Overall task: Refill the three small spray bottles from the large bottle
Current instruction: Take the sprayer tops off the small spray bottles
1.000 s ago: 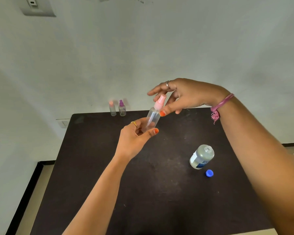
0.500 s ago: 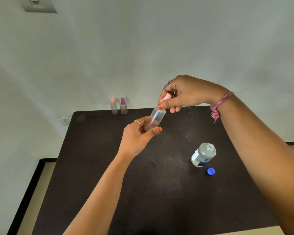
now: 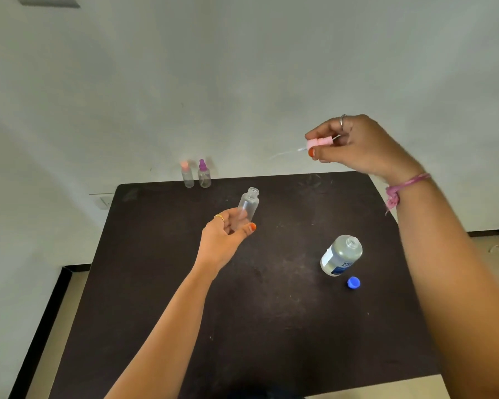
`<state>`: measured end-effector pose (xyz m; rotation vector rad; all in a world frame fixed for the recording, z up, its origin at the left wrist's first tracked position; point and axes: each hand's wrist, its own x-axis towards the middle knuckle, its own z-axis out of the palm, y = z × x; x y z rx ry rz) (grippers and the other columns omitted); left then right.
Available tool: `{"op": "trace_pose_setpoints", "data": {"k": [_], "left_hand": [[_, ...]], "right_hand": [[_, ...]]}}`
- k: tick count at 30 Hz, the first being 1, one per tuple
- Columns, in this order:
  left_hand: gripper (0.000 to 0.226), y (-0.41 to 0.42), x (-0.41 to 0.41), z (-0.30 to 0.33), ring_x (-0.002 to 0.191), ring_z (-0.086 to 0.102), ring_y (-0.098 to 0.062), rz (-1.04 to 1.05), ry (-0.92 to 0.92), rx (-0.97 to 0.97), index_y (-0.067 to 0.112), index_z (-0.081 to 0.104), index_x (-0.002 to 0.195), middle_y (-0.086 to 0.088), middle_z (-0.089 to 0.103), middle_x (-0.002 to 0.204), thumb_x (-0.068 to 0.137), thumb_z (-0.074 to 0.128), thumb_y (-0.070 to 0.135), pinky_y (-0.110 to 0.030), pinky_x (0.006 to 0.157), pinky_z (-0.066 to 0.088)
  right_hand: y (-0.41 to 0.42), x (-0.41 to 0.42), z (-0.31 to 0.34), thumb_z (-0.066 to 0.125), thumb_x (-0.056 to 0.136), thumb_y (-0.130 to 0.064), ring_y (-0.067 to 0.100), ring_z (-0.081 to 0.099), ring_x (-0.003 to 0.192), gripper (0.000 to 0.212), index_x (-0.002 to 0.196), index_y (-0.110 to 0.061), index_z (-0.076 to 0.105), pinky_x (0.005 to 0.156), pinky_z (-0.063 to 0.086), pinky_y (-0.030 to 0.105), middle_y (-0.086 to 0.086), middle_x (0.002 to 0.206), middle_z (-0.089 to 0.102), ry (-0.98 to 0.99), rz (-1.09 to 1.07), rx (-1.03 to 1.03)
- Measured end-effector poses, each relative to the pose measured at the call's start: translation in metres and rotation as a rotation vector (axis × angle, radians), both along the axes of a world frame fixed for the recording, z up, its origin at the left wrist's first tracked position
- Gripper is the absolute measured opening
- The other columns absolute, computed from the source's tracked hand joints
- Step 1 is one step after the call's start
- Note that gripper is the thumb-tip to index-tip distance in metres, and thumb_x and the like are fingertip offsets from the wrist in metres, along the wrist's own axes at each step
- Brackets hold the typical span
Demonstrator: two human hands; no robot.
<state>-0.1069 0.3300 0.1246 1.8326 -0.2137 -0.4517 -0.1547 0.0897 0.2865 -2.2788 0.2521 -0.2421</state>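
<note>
— Head view: what has changed? 
— The pink sprayer [image 3: 319, 144] has come off the small bottle [image 3: 248, 204]; its neck is open for filling. 
— And the hands? 
— The left hand [image 3: 225, 240] grips the bottle's base, tilted above the table [image 3: 156, 283]. The right hand [image 3: 355, 144] pinches the sprayer, raised aside. The large bottle [image 3: 341, 255] stands uncapped near its blue cap [image 3: 353, 283].
</note>
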Motion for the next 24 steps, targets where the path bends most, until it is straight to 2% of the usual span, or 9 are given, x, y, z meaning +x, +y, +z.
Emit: {"op": "trace_pose_setpoints", "data": {"k": [3,6,11,16,18,20,22,24], "left_hand": [[0.047,-0.006,-0.002,-0.008,0.112,0.061,-0.006,0.013,0.040,-0.076,0.027,0.050,0.123,0.009,0.061,0.129,0.084,0.075,0.025,-0.015,0.086,0.047],[0.042,-0.015,-0.006,-0.018,0.113,0.059,-0.009,0.009,0.051,-0.073,0.030,0.047,0.120,0.010,0.057,0.128,0.087,0.072,0.024,-0.019,0.088,0.046],[0.040,-0.031,-0.015,-0.040,0.098,0.062,-0.005,0.053,0.109,-0.086,0.024,0.049,0.116,0.008,0.056,0.117,0.085,0.074,0.018,-0.014,0.075,0.045],[0.046,-0.044,-0.019,-0.068,0.105,0.060,-0.007,0.014,0.129,-0.017,0.026,0.054,0.113,0.009,0.062,0.113,0.077,0.082,0.022,-0.021,0.090,0.047],[0.045,-0.047,-0.019,-0.076,0.103,0.059,-0.007,0.011,0.108,0.040,0.023,0.056,0.113,0.009,0.062,0.110,0.077,0.082,0.021,-0.016,0.085,0.044],[0.042,-0.051,-0.019,-0.086,0.101,0.059,-0.007,0.014,0.088,0.087,0.023,0.058,0.111,0.009,0.062,0.107,0.077,0.082,0.020,-0.012,0.081,0.042],[0.040,-0.054,-0.019,-0.097,0.098,0.059,-0.008,-0.002,0.080,0.137,0.022,0.060,0.109,0.007,0.063,0.108,0.076,0.082,0.017,-0.014,0.082,0.043],[0.038,-0.056,-0.019,-0.108,0.098,0.060,-0.010,-0.031,0.076,0.187,0.021,0.061,0.107,0.004,0.064,0.109,0.076,0.082,0.014,-0.019,0.086,0.045]], "right_hand": [[0.010,-0.007,-0.039,0.076,0.078,-0.017,0.016,0.070,0.085,0.021,0.094,-0.029,0.071,0.089,0.056,0.038,-0.006,0.092,0.072,-0.158,-0.194,0.125],[0.030,-0.016,-0.085,0.076,0.077,-0.018,0.010,0.068,0.086,0.017,0.089,-0.027,0.069,0.088,0.056,0.035,-0.007,0.092,0.071,-0.240,-0.375,0.309],[0.058,-0.034,-0.163,0.076,0.076,-0.024,0.006,0.068,0.086,0.016,0.090,-0.024,0.067,0.085,0.056,0.039,-0.007,0.091,0.070,-0.192,-0.644,0.536],[0.077,-0.054,-0.224,0.075,0.080,-0.023,0.011,0.069,0.089,0.025,0.102,-0.022,0.065,0.086,0.057,0.038,-0.003,0.095,0.071,-0.077,-0.748,0.733],[0.082,-0.061,-0.242,0.074,0.081,-0.023,0.010,0.069,0.089,0.022,0.102,-0.022,0.068,0.087,0.057,0.035,-0.005,0.092,0.072,-0.028,-0.773,0.748],[0.084,-0.067,-0.257,0.072,0.082,-0.023,0.012,0.068,0.085,0.008,0.091,-0.022,0.072,0.084,0.055,0.027,-0.006,0.081,0.071,0.044,-0.778,0.665],[0.086,-0.072,-0.268,0.068,0.086,-0.024,0.013,0.066,0.085,0.006,0.085,-0.020,0.072,0.074,0.046,0.015,-0.011,0.073,0.065,0.139,-0.739,0.546],[0.087,-0.076,-0.280,0.065,0.088,-0.025,0.008,0.062,0.084,0.010,0.093,-0.020,0.072,0.066,0.037,0.008,-0.014,0.078,0.062,0.217,-0.710,0.462]]}}
